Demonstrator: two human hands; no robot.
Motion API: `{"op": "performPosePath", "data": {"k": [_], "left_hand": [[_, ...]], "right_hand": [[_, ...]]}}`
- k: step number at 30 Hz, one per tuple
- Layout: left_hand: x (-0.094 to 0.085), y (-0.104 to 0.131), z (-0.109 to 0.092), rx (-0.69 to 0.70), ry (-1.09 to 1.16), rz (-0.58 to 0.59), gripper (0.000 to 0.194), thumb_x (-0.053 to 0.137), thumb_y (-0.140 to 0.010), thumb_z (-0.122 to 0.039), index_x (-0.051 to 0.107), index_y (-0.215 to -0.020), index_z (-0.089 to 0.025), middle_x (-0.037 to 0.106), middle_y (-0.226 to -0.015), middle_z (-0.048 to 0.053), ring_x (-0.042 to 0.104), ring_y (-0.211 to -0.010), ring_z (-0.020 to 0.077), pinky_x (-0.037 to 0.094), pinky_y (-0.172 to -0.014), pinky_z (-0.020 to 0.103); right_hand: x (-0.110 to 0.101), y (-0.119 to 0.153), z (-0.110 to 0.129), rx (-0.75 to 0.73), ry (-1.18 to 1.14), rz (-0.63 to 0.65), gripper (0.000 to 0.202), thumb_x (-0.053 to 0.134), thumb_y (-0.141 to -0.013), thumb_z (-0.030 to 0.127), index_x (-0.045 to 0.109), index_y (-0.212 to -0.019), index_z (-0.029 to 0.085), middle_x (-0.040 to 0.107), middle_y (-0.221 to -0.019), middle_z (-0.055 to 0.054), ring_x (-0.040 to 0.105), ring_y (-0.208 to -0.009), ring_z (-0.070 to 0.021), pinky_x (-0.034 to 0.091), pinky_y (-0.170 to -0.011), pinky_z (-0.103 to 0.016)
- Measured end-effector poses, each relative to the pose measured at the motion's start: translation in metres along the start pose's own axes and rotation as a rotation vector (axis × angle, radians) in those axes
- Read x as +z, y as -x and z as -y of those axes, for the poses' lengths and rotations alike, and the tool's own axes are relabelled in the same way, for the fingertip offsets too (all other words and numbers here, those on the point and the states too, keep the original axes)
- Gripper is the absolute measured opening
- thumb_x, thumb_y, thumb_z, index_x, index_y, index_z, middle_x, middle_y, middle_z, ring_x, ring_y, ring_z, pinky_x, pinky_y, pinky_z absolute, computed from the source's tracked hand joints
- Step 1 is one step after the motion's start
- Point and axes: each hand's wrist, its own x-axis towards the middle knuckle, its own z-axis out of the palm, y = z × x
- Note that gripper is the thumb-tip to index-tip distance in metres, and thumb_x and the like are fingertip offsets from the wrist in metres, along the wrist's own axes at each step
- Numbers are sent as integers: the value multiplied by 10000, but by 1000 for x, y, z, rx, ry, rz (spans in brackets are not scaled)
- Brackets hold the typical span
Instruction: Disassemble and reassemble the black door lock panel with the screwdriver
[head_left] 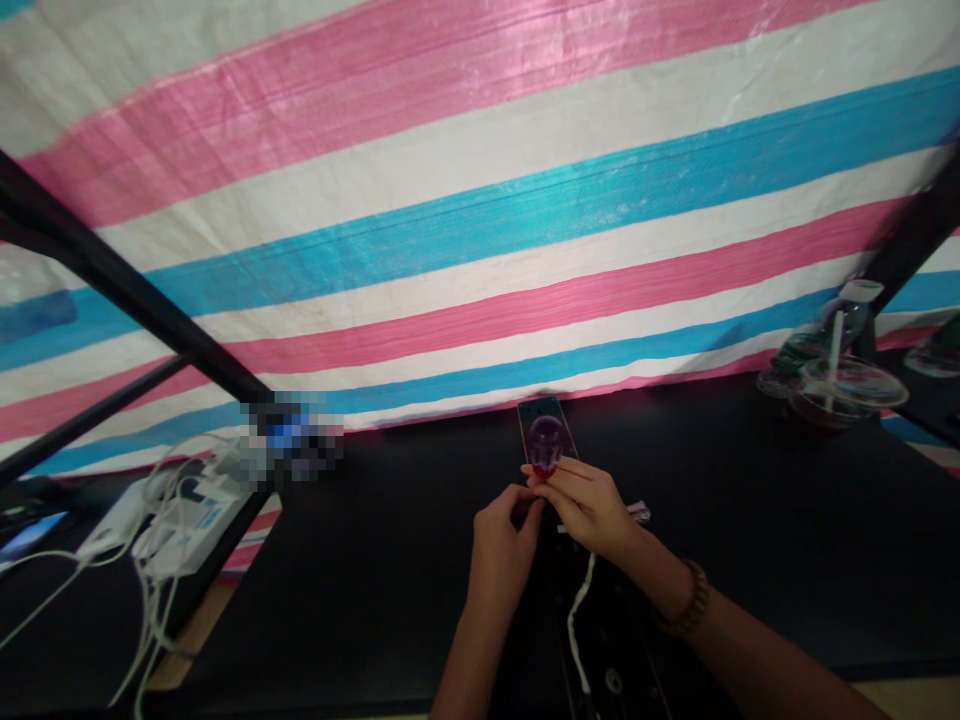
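Note:
Pinched in the fingers of my right hand [589, 505] is a purple, see-through, rounded object [547, 445] with a red lower end. It stands upright above the fingertips, and its exact kind is unclear. My left hand [504, 530] is just to its left, thumb and forefinger curled into a pinch close below the red end. What those fingers hold, if anything, is too small to see. A phone [529, 420] lies on the black table [390, 560] behind the purple object, partly covered by it. Beside my right wrist is a small shiny wrapper-like thing [639, 512].
A white cable [576, 620] runs down the table below my hands. Right of them stand a clear plastic cup [847, 392] with a straw and a plastic bottle [855, 310]. Power strips [187, 535] and cords lie at left. A striped tarp [480, 240] hangs behind.

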Motion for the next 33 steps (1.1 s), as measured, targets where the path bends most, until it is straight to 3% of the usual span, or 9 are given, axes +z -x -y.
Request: {"op": "performPosePath", "data": {"k": [7, 13, 20, 26, 33], "left_hand": [[2, -1, 2, -2, -35, -10, 152, 573, -857, -240, 715, -896, -202, 754, -852, 32, 709, -763, 192, 530, -728, 295], [2, -1, 0, -14, -1, -15, 170, 588, -842, -247, 722, -928, -190, 762, -895, 46, 713, -807, 204, 537, -753, 294], [1, -1, -3, 2, -46, -24, 161, 574, -852, -246, 723, -877, -189, 751, -798, 25, 695, -723, 187, 511, -672, 258], [3, -1, 3, 13, -53, -26, 140, 581, -851, -230, 718, -863, -199, 749, -797, 15, 700, -720, 180, 508, -689, 261], [4, -2, 5, -25, 21, -30, 125, 604, -839, -235, 714, -876, -192, 760, -833, 29, 720, -765, 196, 526, -710, 276]], "right_hand": [[0, 0, -5, 179, -54, -80, 174, 529, -957, 228, 696, -1007, 220, 759, -1004, -66, 735, -916, -190, 595, -836, -290], [4, 1, -3, 146, -105, -30, 259, 448, -981, 202, 656, -1135, 199, 756, -1031, -90, 730, -934, -184, 586, -855, -306], [9, -6, 1, 146, -114, -71, 150, 597, -924, 245, 742, -931, 209, 740, -912, -73, 715, -845, -190, 597, -762, -285], [6, -17, 0, 204, -125, -122, 122, 675, -883, 264, 780, -912, 210, 750, -855, -66, 716, -745, -180, 601, -665, -267], [6, -14, -4, 209, -144, 4, 214, 558, -945, 230, 740, -1059, 220, 770, -967, -61, 739, -851, -189, 607, -769, -290]]}}
